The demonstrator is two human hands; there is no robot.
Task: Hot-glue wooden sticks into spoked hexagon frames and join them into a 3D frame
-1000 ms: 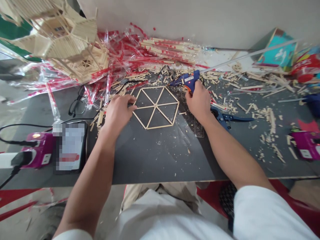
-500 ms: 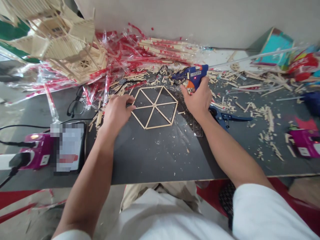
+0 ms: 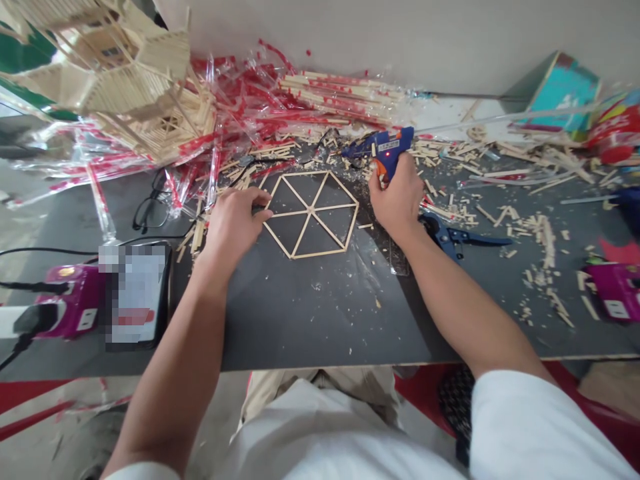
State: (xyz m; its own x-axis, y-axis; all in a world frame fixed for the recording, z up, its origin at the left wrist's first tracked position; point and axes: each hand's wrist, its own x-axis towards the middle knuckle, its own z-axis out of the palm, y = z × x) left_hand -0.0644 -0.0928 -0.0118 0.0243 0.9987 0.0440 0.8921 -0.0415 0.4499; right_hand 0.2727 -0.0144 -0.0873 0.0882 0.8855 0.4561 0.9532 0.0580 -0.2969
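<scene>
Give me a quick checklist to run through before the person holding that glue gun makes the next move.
1. Right hand gripping the glue gun: ok.
2. Red light on the gun lit: ok.
3. Gun hot enough: cannot tell.
4. Left hand at the stick hexagon's left corner: ok.
5. Hexagon lying flat on the table: ok.
6. Table free of wood scraps: not ok, many scattered.

1. Glue gun (image 3: 394,159): wht. label (image 3: 389,145) w/ dk. chars, too sm. to read from where I stand.
2. Red pkg. (image 3: 613,139), far rt.: pale lettering, blurred, can't make out the word.
3. Phone (image 3: 141,290): screen blocked out in pixels, no txt. legible.
4. Teal pc. (image 3: 565,97), back rt.: whitish marks, can't tell if letters.
</scene>
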